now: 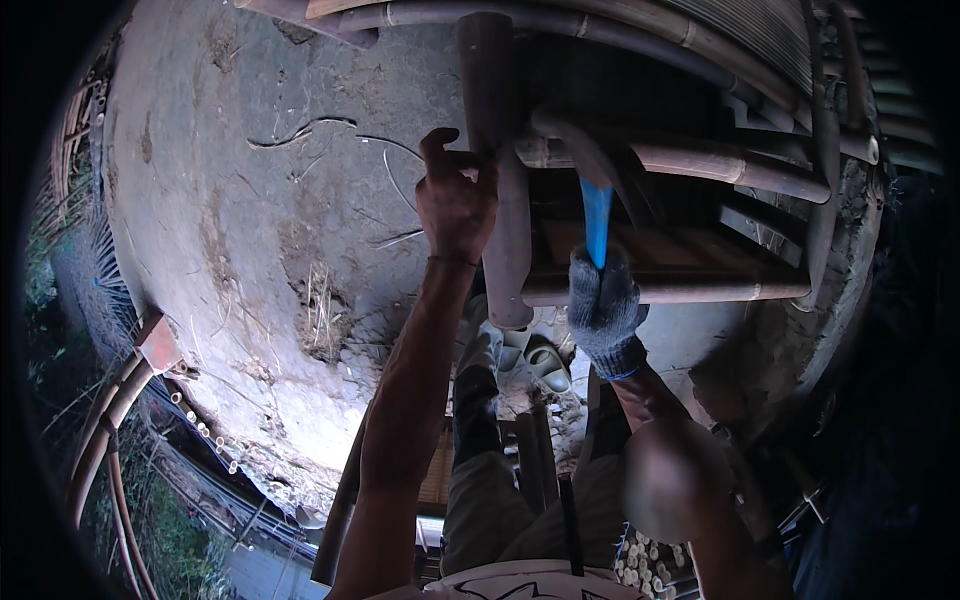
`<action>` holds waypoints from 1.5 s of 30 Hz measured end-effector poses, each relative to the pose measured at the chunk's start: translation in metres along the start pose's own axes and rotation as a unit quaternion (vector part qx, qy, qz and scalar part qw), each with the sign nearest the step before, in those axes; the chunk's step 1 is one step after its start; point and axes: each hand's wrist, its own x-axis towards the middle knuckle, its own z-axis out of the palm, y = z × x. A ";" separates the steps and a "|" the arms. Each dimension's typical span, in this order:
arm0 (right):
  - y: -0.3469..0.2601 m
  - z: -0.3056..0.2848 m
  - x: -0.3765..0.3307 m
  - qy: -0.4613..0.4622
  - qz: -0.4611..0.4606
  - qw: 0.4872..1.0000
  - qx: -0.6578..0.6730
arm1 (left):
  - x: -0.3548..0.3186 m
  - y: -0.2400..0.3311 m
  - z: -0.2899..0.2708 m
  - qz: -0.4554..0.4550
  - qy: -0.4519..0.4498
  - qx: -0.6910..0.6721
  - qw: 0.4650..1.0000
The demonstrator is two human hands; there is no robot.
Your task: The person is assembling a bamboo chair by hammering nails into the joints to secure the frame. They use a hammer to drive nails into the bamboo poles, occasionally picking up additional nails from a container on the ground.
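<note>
A thick bamboo post [508, 225] belongs to a bamboo frame in front of me. My left hand [458, 205] is bare, with bent fingers and its fingertips against the post's left side. Anything pinched there is too dark to make out. In a grey knitted glove, my right hand [606, 305] is closed around the blue handle of a hammer-like tool [597, 222]. The tool's dark, curved head is blurred and lies over a bamboo crossbar [690, 160], to the right of the post. A lower crossbar [690, 290] runs just behind the glove.
The grey earthen floor [250, 200] carries loose strips and straw. Slippers [546, 366] show below the post. More bamboo poles [640, 45] cross the top. Cut bamboo ends [650, 565] are stacked at lower right. A curved bamboo piece [100, 425] stands at far left.
</note>
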 end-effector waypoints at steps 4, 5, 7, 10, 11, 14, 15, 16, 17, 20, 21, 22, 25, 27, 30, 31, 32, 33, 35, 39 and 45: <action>0.007 -0.005 0.020 -0.187 0.106 0.974 0.071 | 0.002 -0.001 -0.002 0.009 -0.013 0.027 1.000; 0.010 -0.014 0.030 -0.119 -0.142 0.958 -0.220 | 0.004 -0.001 -0.003 0.010 -0.017 0.036 0.999; 0.008 -0.023 0.024 -0.141 0.021 0.990 -0.025 | 0.020 -0.013 -0.004 0.086 0.017 0.075 0.993; 0.005 -0.048 0.032 -0.014 0.367 0.781 0.506 | 0.058 -0.018 -0.020 0.146 0.076 0.073 0.984; 0.005 -0.055 0.032 -0.016 0.398 0.755 0.520 | 0.062 -0.006 -0.029 0.129 0.072 0.065 0.987; 0.013 -0.045 0.031 0.000 0.453 0.648 0.613 | 0.045 -0.016 -0.012 0.074 0.001 -0.064 0.995; 0.020 -0.046 0.029 -0.012 0.465 0.605 0.646 | 0.037 -0.016 -0.005 0.026 -0.018 -0.128 0.991; 0.025 -0.041 0.023 0.008 0.484 0.475 0.735 | 0.030 -0.018 -0.002 0.005 -0.041 -0.191 0.981; 0.030 -0.035 0.018 0.034 0.504 0.331 0.797 | 0.029 -0.021 -0.001 -0.005 -0.052 -0.184 0.981; 0.035 -0.026 0.004 0.053 0.522 0.279 0.805 | 0.020 -0.025 0.002 0.009 -0.074 -0.158 0.985; 0.036 -0.024 0.001 0.049 0.523 0.306 0.794 | 0.021 -0.026 0.003 0.050 -0.072 -0.144 0.986; 0.035 -0.021 -0.003 0.041 0.520 0.341 0.782 | 0.022 -0.026 0.004 0.092 -0.070 -0.130 0.985; 0.029 -0.018 -0.005 0.004 0.504 0.464 0.728 | 0.029 -0.033 0.004 0.166 -0.069 -0.098 0.979; 0.019 -0.025 0.005 -0.026 0.499 0.569 0.653 | 0.031 -0.035 0.004 0.185 -0.069 -0.082 0.977; 0.012 -0.024 0.014 -0.049 0.452 0.694 0.558 | 0.030 -0.030 0.002 0.209 -0.064 -0.048 0.975; 0.013 -0.027 0.016 -0.062 0.400 0.758 0.512 | 0.028 -0.026 0.001 0.227 -0.062 -0.030 0.971; 0.013 -0.031 0.018 -0.067 0.347 0.817 0.455 | 0.028 -0.023 0.000 0.246 -0.060 -0.013 0.967; 0.011 -0.036 0.024 -0.064 0.294 0.867 0.396 | 0.026 -0.022 0.000 0.237 -0.047 -0.005 0.970; 0.008 -0.040 0.036 0.006 0.053 0.984 0.171 | 0.024 -0.018 0.000 0.219 -0.022 0.012 0.975; 0.013 -0.049 0.041 -0.117 -0.159 0.957 -0.211 | 0.024 -0.015 -0.001 0.216 -0.014 0.023 0.976; 0.014 -0.056 0.053 -0.111 -0.042 0.991 -0.063 | 0.024 -0.009 0.005 0.201 -0.028 0.017 0.979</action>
